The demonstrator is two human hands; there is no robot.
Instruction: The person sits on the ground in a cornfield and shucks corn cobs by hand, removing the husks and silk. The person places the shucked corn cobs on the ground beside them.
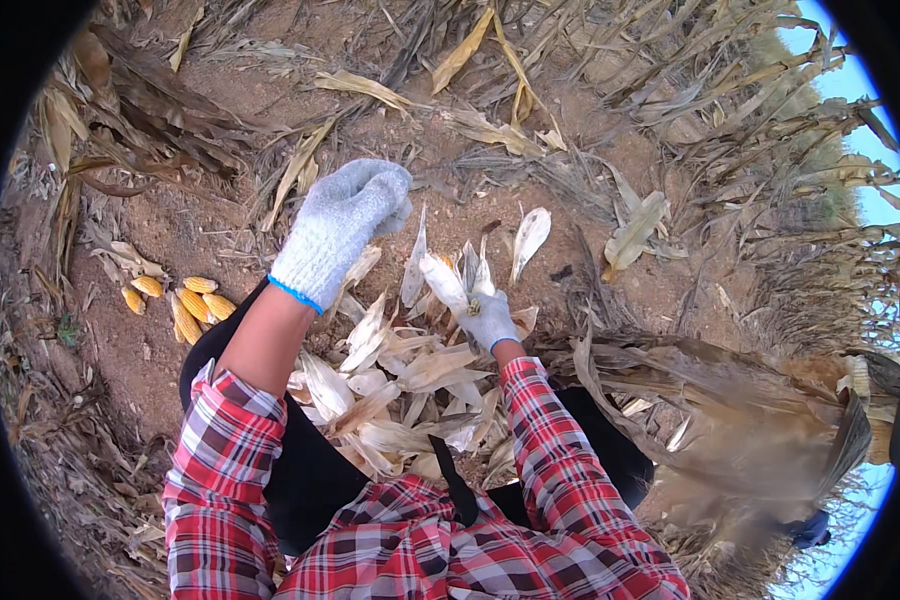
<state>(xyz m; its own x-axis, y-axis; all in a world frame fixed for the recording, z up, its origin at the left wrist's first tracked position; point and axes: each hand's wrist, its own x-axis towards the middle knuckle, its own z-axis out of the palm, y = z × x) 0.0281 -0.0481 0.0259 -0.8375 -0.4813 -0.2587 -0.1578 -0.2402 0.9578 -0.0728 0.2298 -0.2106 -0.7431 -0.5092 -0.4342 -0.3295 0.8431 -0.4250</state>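
My right hand (490, 318), in a pale knitted glove, grips an ear of corn (444, 282) by its stem end. Pale husk leaves are spread around the ear, and a little yellow shows near its far end. My left hand (355, 215), gloved in the same knit with a blue cuff edge, is raised to the left, apart from the ear. Its fingers are curled closed, and whatever they may hold is hidden. Between my legs lies a heap of stripped corn husks (390, 385). One loose husk (531, 240) rests on the soil beyond my right hand.
Several bare yellow corn cobs (198, 304) lie on the ground at the left. Dry stalks (140, 110) are piled at the far left, and standing dry corn plants (770, 200) line the right. Large dry leaves (720, 400) lie close to my right arm.
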